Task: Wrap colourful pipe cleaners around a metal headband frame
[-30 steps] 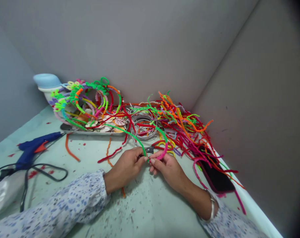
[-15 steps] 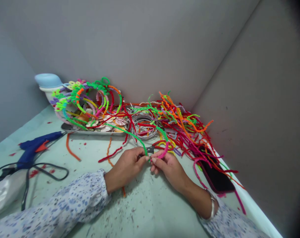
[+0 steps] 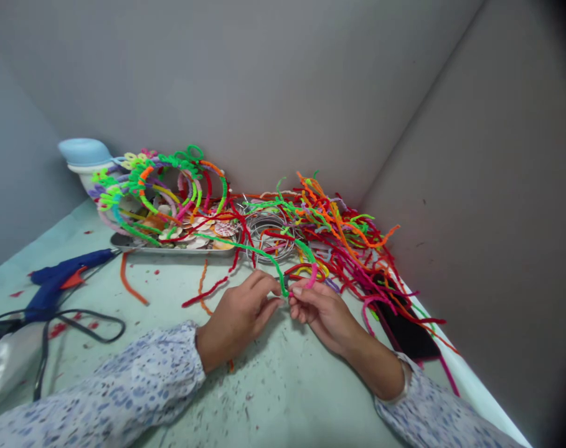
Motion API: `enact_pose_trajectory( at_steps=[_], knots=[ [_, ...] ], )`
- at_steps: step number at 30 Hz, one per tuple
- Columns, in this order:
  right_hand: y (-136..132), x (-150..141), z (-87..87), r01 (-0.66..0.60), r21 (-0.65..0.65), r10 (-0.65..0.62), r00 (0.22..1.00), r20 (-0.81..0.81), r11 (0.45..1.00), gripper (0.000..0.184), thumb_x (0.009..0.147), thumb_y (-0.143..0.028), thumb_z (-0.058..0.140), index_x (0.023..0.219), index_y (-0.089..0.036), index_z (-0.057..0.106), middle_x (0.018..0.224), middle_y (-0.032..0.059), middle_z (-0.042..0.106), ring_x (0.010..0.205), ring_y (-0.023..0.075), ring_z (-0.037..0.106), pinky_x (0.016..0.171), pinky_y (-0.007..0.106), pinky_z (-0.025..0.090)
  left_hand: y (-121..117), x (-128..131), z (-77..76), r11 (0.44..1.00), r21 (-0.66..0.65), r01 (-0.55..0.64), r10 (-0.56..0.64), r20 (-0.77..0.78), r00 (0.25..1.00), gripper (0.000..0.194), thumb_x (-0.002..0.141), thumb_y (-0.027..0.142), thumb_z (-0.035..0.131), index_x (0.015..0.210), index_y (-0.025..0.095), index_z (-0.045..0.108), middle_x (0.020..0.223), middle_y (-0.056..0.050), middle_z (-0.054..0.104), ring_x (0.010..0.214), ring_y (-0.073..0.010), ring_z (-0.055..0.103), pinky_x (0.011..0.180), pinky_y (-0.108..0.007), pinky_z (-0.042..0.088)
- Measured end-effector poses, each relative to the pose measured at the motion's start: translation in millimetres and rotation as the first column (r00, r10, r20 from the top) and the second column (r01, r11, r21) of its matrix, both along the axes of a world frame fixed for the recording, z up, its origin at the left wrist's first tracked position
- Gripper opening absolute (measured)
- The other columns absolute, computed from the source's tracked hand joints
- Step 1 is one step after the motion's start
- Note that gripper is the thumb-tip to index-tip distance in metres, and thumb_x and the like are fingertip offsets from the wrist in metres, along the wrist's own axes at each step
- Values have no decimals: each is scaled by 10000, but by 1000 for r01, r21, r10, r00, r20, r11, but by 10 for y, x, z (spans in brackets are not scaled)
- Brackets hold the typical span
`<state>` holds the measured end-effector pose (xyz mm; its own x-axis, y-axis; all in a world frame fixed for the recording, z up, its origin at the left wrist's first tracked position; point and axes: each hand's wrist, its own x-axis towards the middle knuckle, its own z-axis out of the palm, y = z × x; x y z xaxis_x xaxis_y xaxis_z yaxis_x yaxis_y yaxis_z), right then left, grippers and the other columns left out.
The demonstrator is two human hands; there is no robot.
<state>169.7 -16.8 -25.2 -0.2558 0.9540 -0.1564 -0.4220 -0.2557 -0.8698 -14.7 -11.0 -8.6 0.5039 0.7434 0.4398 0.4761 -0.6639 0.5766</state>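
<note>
My right hand (image 3: 322, 311) pinches a curved pipe cleaner piece whose near part is pink (image 3: 312, 275) and whose upper part is green (image 3: 305, 251). A long thin green pipe cleaner (image 3: 264, 254) meets it at the right fingertips and reaches away to the upper left. Close by on the left, my left hand (image 3: 243, 314) has its thumb and forefinger apart, beside the green end. Behind the hands lie red-handled scissors (image 3: 294, 272), partly hidden. A coil of silver wire (image 3: 271, 256) rests just beyond them.
A metal tray (image 3: 180, 251) holds seashells, with colourful pipe cleaner rings (image 3: 142, 193) piled over it near a blue-capped bottle (image 3: 84, 152). At left lies a blue glue gun (image 3: 53, 280) with a looped cord. Loose pipe cleaners (image 3: 343, 230) heap on the right, partly over a dark phone (image 3: 408, 330).
My left thumb and forefinger have parted from the green pipe cleaner they pinched. My right hand keeps its pinch, now close against the join. The view has shifted slightly.
</note>
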Motion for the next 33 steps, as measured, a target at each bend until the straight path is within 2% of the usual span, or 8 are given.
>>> enact_pose_trajectory(
  at_steps=[4, 15, 22, 29, 33],
  knots=[
    [-19, -10, 15, -17, -4, 17, 1000, -1, 1000, 96, 740, -235, 671, 740, -143, 642, 641, 11, 639, 514, 87, 575, 418, 164, 389, 7, -10, -5, 999, 45, 30, -30, 14, 999, 128, 891, 159, 520, 981, 200, 602, 950, -41, 586, 854, -139, 581, 744, -256, 467],
    [-53, -39, 33, -56, -16, 55, 997, -48, 998, 100, 754, -241, 676, 761, -147, 644, 678, 14, 631, 551, 87, 583, 471, 169, 415, 21, -25, -18, 986, 165, -11, 1, 57, 998, 133, 873, 187, 565, 951, 192, 673, 902, -48, 641, 784, -124, 617, 683, -234, 503],
    [-61, -38, 10, -46, -10, 45, 995, -85, 999, 108, 737, -231, 693, 781, -145, 644, 667, 11, 639, 541, 87, 590, 471, 162, 433, 45, -31, -59, 976, 218, 5, -31, 117, 993, 147, 841, 148, 610, 968, 180, 677, 910, -43, 635, 798, -111, 613, 680, -221, 505],
    [-72, -48, 21, -6, 4, 6, 996, -85, 1000, 121, 721, -215, 703, 797, -137, 651, 664, 17, 655, 538, 91, 610, 466, 154, 444, 55, -20, -70, 975, 220, 9, -41, 139, 989, 162, 839, 132, 610, 979, 176, 680, 923, -52, 640, 814, -115, 616, 685, -225, 506],
    [-74, -44, 12, 3, 24, -2, 998, -64, 1000, 111, 730, -212, 695, 804, -140, 652, 668, 18, 659, 543, 90, 610, 464, 152, 445, 60, -16, -64, 988, 153, 35, -56, 137, 989, 150, 845, 131, 599, 963, 174, 679, 929, -51, 640, 827, -119, 615, 697, -233, 503]
  ],
)
